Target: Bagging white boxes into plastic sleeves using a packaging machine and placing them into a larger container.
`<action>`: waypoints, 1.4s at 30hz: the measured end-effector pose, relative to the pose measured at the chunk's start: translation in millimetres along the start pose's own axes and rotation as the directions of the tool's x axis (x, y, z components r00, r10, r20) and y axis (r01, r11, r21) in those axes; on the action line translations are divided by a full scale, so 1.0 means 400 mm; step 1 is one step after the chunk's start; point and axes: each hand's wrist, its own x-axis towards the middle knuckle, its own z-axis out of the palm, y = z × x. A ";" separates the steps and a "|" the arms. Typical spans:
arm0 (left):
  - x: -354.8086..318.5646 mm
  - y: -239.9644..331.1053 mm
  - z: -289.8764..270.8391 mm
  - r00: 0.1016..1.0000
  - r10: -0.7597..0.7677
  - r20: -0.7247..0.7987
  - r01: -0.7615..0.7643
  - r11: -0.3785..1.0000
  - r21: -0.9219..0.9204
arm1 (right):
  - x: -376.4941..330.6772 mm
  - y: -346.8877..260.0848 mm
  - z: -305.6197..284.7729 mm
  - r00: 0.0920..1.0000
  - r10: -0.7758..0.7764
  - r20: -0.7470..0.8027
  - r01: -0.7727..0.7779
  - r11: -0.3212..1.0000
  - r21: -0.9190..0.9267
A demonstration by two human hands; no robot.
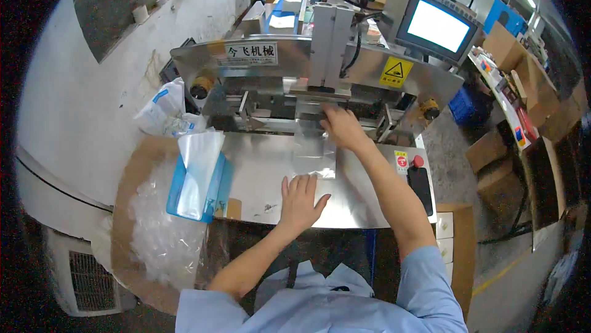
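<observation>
Well, left carton: a brown cardboard box (125, 213) is holding a loose heap of clear plastic (166, 228).
Blue box: it (221, 179) is sitting on the left of the metal table (363, 202), with clear sleeves (200, 173) lying over it.
Left hand: it (300, 202) is resting palm down near the table's near edge, its fingers slightly apart and the thumb spreading right, the fingertips reaching the near end of the clear bag.
Clear bag: it (315, 148) is lying flat mid-table, its far end running toward the machine's upright column (329, 43).
Right hand: it (345, 128) is reaching over the bag's far part, fingers bending; whether they are pinching it, I cannot tell.
Red button: it (418, 161) is standing at the table's right, just beyond a dark flat device (420, 190).
Screen: it (437, 25) is glowing white, far right.
</observation>
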 end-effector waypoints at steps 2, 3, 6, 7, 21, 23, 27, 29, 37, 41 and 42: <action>-0.002 0.004 -0.021 0.990 -0.093 0.109 0.114 0.973 -0.199 | 0.009 -0.016 -0.013 0.999 0.032 0.000 -0.032 0.999 -0.010; -0.001 0.005 -0.023 0.989 -0.092 0.113 0.114 0.973 -0.199 | 0.017 -0.016 -0.017 0.998 0.052 0.031 -0.051 0.998 -0.029; 0.002 0.006 -0.028 0.988 -0.147 0.042 0.153 0.948 -0.278 | 0.028 -0.024 -0.025 0.995 0.079 0.067 -0.077 0.996 -0.041; 0.006 0.005 -0.031 0.987 -0.128 -0.101 0.104 0.971 -0.213 | 0.032 -0.026 -0.026 0.994 0.083 0.070 -0.081 0.996 -0.035; 0.009 -0.013 -0.032 0.946 -0.199 -0.257 0.146 0.966 -0.213 | 0.026 0.037 -0.023 0.999 0.028 0.035 -0.029 0.999 0.039; 0.009 -0.004 -0.035 0.948 -0.210 -0.239 0.161 0.964 -0.210 | -0.049 0.009 -0.065 0.997 0.080 -0.023 -0.075 0.982 0.174; 0.003 -0.020 -0.035 0.948 -0.202 -0.245 0.153 0.966 -0.207 | -0.205 -0.041 -0.078 0.925 0.343 0.163 -0.363 0.672 0.646; 0.005 -0.018 -0.024 0.952 -0.204 -0.229 0.153 0.963 -0.224 | -0.282 -0.036 -0.057 0.923 0.356 0.146 -0.365 0.689 0.626; 0.086 -0.038 -0.047 0.902 -0.385 -0.194 0.255 0.839 -0.480 | -0.341 -0.092 -0.036 0.896 0.413 0.162 -0.391 0.562 0.729; 0.173 -0.077 -0.026 0.869 -0.493 -0.046 0.322 0.632 -0.705 | -0.309 -0.053 0.073 0.884 0.466 -0.039 -0.319 0.662 0.678; 0.181 -0.103 -0.008 0.865 -0.502 -0.023 0.353 0.640 -0.683 | -0.284 -0.046 0.095 0.885 0.463 -0.045 -0.311 0.660 0.684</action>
